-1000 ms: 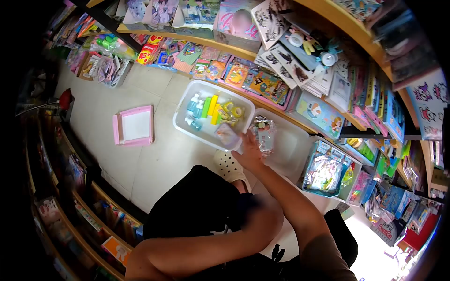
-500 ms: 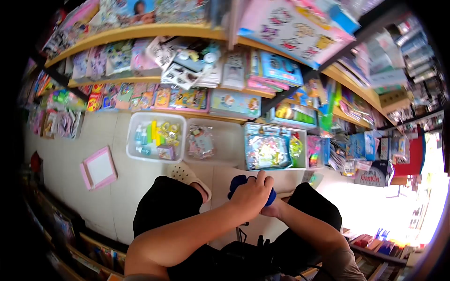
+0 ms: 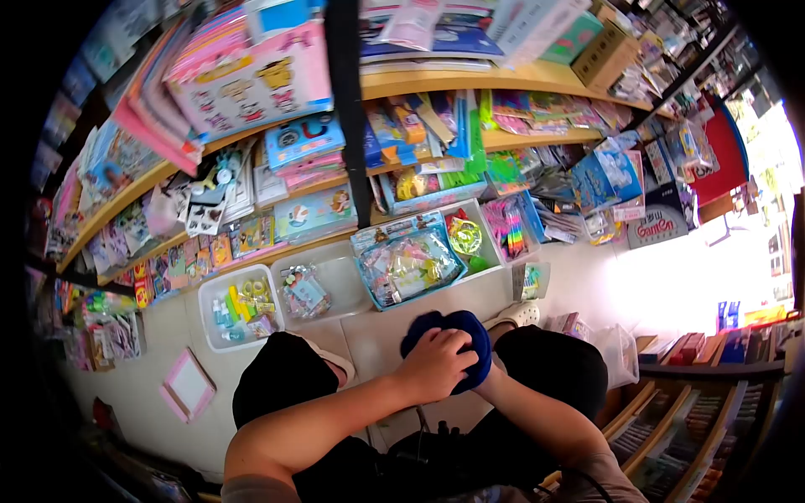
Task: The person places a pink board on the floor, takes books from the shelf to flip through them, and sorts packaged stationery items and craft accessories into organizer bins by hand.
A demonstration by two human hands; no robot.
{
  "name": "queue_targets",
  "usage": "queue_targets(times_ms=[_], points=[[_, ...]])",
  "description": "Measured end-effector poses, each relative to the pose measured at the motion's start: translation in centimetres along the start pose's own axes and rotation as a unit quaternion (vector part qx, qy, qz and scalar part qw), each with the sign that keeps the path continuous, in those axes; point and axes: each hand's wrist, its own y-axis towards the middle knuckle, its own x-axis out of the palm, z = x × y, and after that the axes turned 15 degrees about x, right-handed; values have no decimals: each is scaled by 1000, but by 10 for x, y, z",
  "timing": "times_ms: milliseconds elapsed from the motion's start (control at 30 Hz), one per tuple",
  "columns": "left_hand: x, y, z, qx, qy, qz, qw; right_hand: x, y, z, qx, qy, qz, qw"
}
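Observation:
A dark blue bunched thing, apparently a cloth (image 3: 471, 329), is held in front of my knees. My left hand (image 3: 438, 362) lies across it from above, fingers curled onto the fabric. My right hand (image 3: 493, 379) is at its lower right side, gripping from beneath; most of its fingers are hidden by the cloth and my left hand. Just beyond my hands stands a bin with a blue-edged box of small plastic packets (image 3: 408, 267). To its left is a clear tub (image 3: 340, 261) with a few packets.
A white tub (image 3: 210, 295) of tape rolls and small bottles stands on the floor left of the others. A pink-framed board (image 3: 188, 386) lies farther left. Packed wooden shelves (image 3: 470, 82) curve overhead. A clear plastic bag (image 3: 616, 356) sits beyond my right knee.
My view has swung to the right, so shelves and tubs appear farther left. The blue cloth now shows more widely spread under my left hand, with its fingers lower over it.

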Motion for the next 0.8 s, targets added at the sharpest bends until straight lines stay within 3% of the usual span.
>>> queue_targets(times_ms=[33, 100, 167, 200, 233, 300, 400, 467, 533, 567, 633, 733, 800], points=[[0, 5, -2, 0, -8, 17, 1000, 10, -6, -10, 43, 216, -20, 975], [-3, 17, -6, 1, -23, 51, 998, 1, -4, -20, 52, 237, -15, 970], [-2, 26, -10, 14, -45, 59, 997, -12, -3, -29, 13, 90, -4, 996], [0, 29, -12, 22, -58, 64, 996, -19, -1, -33, -31, -50, 10, 998], [0, 34, -13, 31, -72, 71, 994, -28, -2, -40, -90, -224, 39, 970], [-5, 45, -12, 4, -113, 89, 990, -38, -5, -52, -209, -504, 115, 830], [-2, 52, -44, -86, -112, 117, 983, -42, -7, -75, -314, -562, 192, 741], [9, 41, -91, -163, -66, 112, 978, -50, -8, -64, -174, -444, 176, 861], [27, 5, -160, -265, -18, 89, 960, -65, -5, -59, -162, -255, 135, 944], [36, -21, -194, -329, -7, 79, 941, -63, -10, -68, -77, -26, 94, 992], [31, -42, -231, -440, 77, 20, 894, -63, -15, -65, -1, 239, 48, 970], [44, -48, -243, -439, 235, -49, 866, -67, -9, -56, -37, 322, 57, 944], [64, -44, -245, -388, 214, -75, 893, -68, -3, -55, -58, 372, 60, 925]])
